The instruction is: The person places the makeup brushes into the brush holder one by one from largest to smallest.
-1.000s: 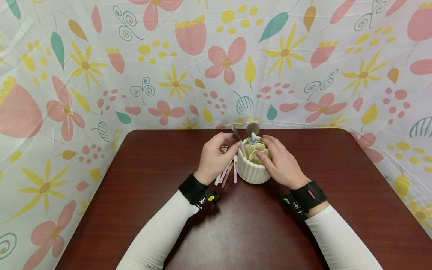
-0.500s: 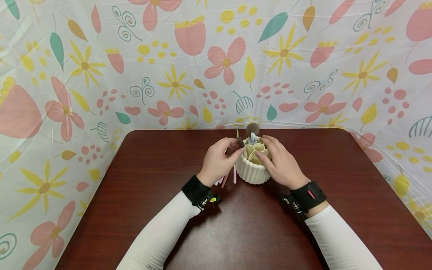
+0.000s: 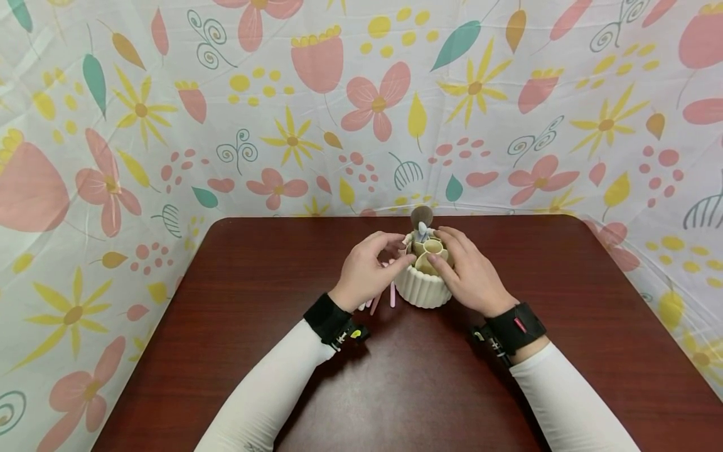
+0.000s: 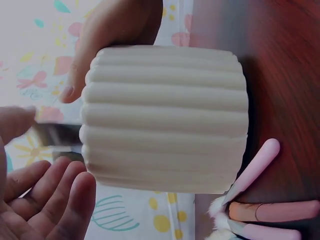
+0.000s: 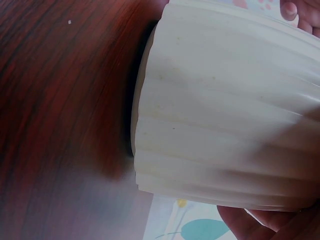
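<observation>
A cream ribbed brush holder (image 3: 423, 289) with inner compartments stands upright on the table. My right hand (image 3: 474, 273) grips its right side, thumb at the near rim and fingers at the far rim. Beside the left rim is my left hand (image 3: 369, 267), thumb and fingers apart. In the left wrist view, a blurred dark piece (image 4: 60, 134) sticks out of the holder's top between that thumb and the fingers. A round grey-brown brush head (image 3: 421, 216) and a pale blue-white tip (image 3: 422, 231) rise from the holder's back. What lies lower inside is hidden.
Several makeup brushes lie left of the holder, partly under my left hand; a pink-handled brush (image 4: 257, 162) and a brown-orange one (image 4: 280, 211) show clearly. The dark wooden table (image 3: 254, 270) ends at a floral cloth (image 3: 226, 125) behind.
My left hand has moved slightly right to the holder, and its fingers have parted. The dark-headed item it held has sunk from sight at the left rim. The right hand stays put.
</observation>
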A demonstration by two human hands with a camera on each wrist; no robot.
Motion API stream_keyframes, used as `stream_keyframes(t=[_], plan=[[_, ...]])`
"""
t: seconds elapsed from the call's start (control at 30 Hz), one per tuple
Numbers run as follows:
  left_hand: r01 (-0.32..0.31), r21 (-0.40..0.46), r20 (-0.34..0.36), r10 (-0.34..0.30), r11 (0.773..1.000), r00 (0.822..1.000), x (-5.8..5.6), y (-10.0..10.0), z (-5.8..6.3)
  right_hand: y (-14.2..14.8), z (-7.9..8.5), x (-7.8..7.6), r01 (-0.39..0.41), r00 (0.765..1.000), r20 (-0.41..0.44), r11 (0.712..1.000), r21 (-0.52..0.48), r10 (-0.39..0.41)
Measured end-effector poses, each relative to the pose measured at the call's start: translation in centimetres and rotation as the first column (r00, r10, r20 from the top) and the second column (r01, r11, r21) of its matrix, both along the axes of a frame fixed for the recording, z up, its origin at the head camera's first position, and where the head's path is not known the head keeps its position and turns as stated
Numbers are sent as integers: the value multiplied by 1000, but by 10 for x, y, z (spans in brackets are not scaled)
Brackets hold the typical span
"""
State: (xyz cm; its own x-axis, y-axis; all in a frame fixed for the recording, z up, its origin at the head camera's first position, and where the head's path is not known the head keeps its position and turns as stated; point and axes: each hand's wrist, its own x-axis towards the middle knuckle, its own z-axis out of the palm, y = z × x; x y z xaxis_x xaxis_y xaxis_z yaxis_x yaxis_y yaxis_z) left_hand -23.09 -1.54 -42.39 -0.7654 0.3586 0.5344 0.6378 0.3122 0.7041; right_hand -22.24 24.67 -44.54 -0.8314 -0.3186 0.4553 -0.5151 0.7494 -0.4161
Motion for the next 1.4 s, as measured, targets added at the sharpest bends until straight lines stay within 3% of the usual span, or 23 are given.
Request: stream_keyframes(t=[0.47, 0.83, 1.23, 1.37, 1.4], plan=[[-141, 10, 73, 140, 990, 987, -9, -18, 3, -1, 1, -1, 10, 1000, 2, 1000, 4, -10], [-261, -82, 139, 270, 962, 953, -22, -28, -8, 0, 0, -2, 5, 1000, 6, 1000, 2, -5], [-279, -262, 215, 338, 924, 917, -31, -35, -21, 0, 0, 0, 7, 1000, 11, 1000, 5, -7], [-255, -321, 254, 343, 912, 905, -34, -37, -26, 0, 0, 0, 5, 1000, 13, 1000, 4, -5], [-252, -330, 250, 341, 910, 906, -43, -39, -38, 0, 0, 1, 4, 1000, 13, 1000, 3, -4]])
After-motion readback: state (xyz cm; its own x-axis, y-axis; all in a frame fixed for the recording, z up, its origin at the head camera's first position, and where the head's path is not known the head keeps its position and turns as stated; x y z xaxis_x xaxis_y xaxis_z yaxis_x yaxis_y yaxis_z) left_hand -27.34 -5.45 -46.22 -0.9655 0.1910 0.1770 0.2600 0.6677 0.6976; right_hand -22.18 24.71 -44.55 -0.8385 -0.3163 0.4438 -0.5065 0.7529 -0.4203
